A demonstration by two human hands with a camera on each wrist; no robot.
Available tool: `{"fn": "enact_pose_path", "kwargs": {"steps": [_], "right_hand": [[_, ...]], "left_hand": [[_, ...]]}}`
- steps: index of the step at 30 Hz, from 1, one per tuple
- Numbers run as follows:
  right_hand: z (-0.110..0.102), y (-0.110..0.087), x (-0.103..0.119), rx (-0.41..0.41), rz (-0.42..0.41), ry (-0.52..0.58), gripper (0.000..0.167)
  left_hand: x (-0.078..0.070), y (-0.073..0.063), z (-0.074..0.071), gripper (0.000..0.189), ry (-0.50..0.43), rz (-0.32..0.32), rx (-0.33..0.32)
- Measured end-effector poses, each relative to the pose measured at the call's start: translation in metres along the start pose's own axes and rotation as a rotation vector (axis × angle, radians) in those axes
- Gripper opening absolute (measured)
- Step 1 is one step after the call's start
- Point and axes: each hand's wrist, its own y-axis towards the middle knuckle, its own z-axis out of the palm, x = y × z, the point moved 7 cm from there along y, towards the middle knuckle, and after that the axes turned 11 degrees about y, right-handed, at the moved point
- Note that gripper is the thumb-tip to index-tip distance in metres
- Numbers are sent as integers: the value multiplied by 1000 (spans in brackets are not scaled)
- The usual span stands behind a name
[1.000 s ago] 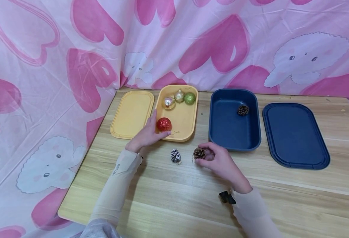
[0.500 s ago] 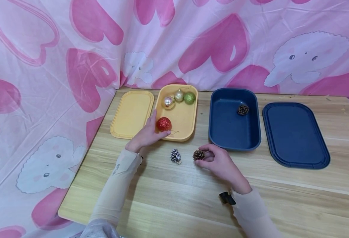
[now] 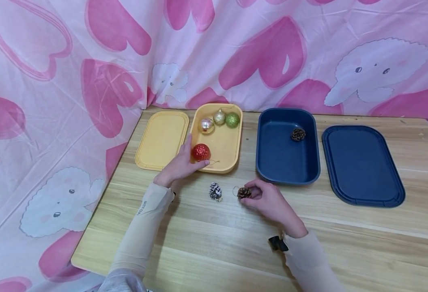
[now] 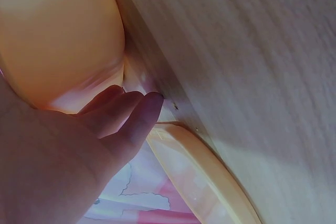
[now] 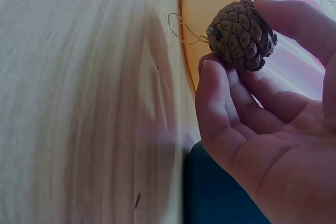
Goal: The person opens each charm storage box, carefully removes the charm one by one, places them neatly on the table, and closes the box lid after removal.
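Observation:
Between the thumb and fingers of my right hand (image 3: 268, 198) is a brown pine cone (image 5: 241, 35) with a thin gold loop of string. It is in front of the dark blue box (image 3: 288, 158). My left hand (image 3: 181, 162) rests at the near left corner of the yellow box (image 3: 224, 154), fingers extended along its outer side and thumb over the rim. Just inside that corner, beside the thumb, is a red bauble (image 3: 201, 152). On the table between my hands lies a white-tipped pine cone (image 3: 215, 191).
At the far end of the yellow box sit a shiny pinkish bauble (image 3: 206, 125), a gold one and a green bauble (image 3: 232, 119). Another brown pine cone (image 3: 298, 135) lies in the blue box. The yellow lid (image 3: 162, 140) and blue lid (image 3: 363, 166) flank the boxes.
The pine cone in my right hand has turned a little and dipped slightly, so its string loop shows on the left again. My left hand stays in place.

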Motion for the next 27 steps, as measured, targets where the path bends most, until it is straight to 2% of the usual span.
{"fn": "enact_pose_path", "kwargs": {"steps": [12, 27], "right_hand": [[3, 2, -6, 21, -6, -12, 38], [3, 2, -7, -22, 20, -131, 31]], "left_hand": [[0, 0, 1, 119, -3, 3, -2], [0, -1, 1, 118, 7, -15, 8]]}}
